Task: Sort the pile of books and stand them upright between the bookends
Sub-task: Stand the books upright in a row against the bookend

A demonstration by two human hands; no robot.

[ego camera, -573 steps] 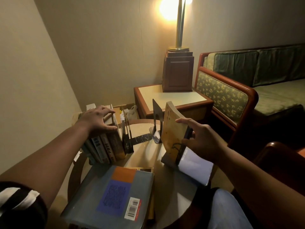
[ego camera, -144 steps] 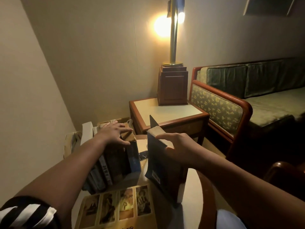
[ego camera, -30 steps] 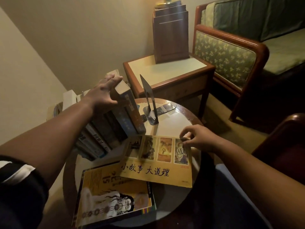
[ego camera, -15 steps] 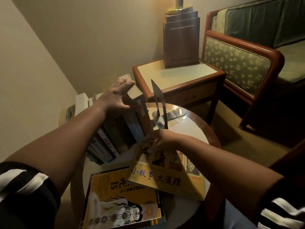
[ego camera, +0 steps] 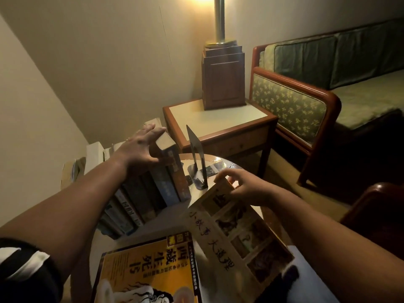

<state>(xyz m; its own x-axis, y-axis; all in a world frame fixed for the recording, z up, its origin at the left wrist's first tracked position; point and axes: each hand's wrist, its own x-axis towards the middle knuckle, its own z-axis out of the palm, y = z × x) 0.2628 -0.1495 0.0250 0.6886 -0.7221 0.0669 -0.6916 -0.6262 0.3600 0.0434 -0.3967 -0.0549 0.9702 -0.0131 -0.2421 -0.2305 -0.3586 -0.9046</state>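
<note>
A row of upright books (ego camera: 153,193) leans leftward on the round table (ego camera: 196,219). My left hand (ego camera: 140,147) rests on the top of the row with spread fingers, against the thick rightmost book (ego camera: 172,162). A black metal bookend (ego camera: 196,158) stands just right of the row, with a gap between. My right hand (ego camera: 242,186) grips the top edge of a thin tan picture book (ego camera: 236,235) and holds it tilted off the table. A yellow-covered book (ego camera: 148,272) lies flat at the front. The other bookend is hidden.
A square side table (ego camera: 218,121) carrying a wooden lamp base (ego camera: 224,79) stands behind the round table. A green sofa with a wooden frame (ego camera: 306,99) fills the right. Cardboard boxes (ego camera: 94,152) sit by the wall on the left. A dark chair arm (ego camera: 376,206) is near right.
My right hand has lifted the tan picture book off the yellow book and swung it rightward, tilting it up. My left hand stays on the row of books.
</note>
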